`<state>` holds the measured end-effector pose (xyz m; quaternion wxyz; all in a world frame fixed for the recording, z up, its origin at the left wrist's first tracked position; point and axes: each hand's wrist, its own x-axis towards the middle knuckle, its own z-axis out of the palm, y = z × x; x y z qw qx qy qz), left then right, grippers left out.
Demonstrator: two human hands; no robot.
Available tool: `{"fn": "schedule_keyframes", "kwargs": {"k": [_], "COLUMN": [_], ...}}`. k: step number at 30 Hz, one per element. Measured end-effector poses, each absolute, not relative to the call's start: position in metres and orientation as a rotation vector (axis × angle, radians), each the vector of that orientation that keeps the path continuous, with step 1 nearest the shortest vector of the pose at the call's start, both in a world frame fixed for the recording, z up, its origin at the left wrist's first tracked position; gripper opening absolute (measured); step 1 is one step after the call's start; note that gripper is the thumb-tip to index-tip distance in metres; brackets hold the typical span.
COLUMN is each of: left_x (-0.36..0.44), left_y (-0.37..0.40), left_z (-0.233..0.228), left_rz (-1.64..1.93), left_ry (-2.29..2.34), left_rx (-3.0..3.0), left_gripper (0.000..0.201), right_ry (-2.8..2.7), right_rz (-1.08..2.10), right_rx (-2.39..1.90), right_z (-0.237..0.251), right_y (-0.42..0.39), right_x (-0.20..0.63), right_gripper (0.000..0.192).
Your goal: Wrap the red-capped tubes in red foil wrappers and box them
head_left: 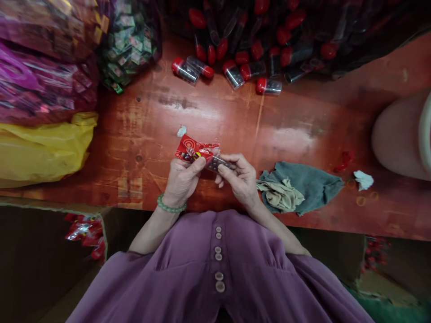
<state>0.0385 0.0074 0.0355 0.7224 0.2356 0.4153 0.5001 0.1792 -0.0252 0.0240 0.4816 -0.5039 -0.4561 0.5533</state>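
Observation:
My left hand [182, 178] pinches a small red printed packet [192, 150] between thumb and fingers, just above the near edge of the reddish wooden table [296, 130]. My right hand [238, 176] grips a small clear plastic tube [217, 163] whose end meets the packet's open side. Both hands are close together in front of my purple buttoned shirt. A green bead bracelet [170, 207] circles my left wrist.
Many clear tubes with red caps [251, 54] lie piled at the table's far edge. Bags of wrapped sweets [129, 42], purple packets [40, 80] and a yellow bag [40, 148] sit left. A grey-green cloth [305, 185] lies right of my hands; a pale rounded container [402, 134] stands far right.

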Motion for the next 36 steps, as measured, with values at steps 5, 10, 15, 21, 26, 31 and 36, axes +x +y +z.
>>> {"fn": "schedule_keyframes", "kwargs": {"k": [5,10,15,21,26,31,36], "left_x": [0.043,0.047,0.052,0.054,0.048,0.053,0.058], "left_y": [0.001,-0.009,-0.017,-0.022,-0.02,-0.022,-0.027], "left_z": [0.032,0.026,0.031,0.039,0.033,0.029,0.032], "left_rz": [1.157,1.16,1.125,1.072,1.065,1.035,1.046], "left_ry": [0.991,0.977,0.967,0.882,0.864,0.829,0.808], "left_rx": [0.413,0.384,0.471,0.531,0.474,0.439,0.47], "left_gripper": [0.029,0.029,0.034,0.03,0.029,0.03,0.03], "right_ry": [-1.457,-1.271,-1.031,-0.833,-0.874,-0.926,-0.801], "right_rz": [0.776,0.997,1.139,1.491,1.544,1.562,1.645], "right_rx": [-1.296,-1.301,-1.275,-1.114,-1.084,-1.078,-1.021], "right_z": [0.021,0.01,0.013,0.025,0.023,0.018,0.012], "right_y": [-0.035,-0.047,-0.052,-0.044,-0.047,-0.052,-0.047], "right_x": [0.173,0.167,0.165,0.169,0.176,0.184,0.183], "right_gripper": [0.018,0.021,0.028,0.033,0.033,0.035,0.035]}}
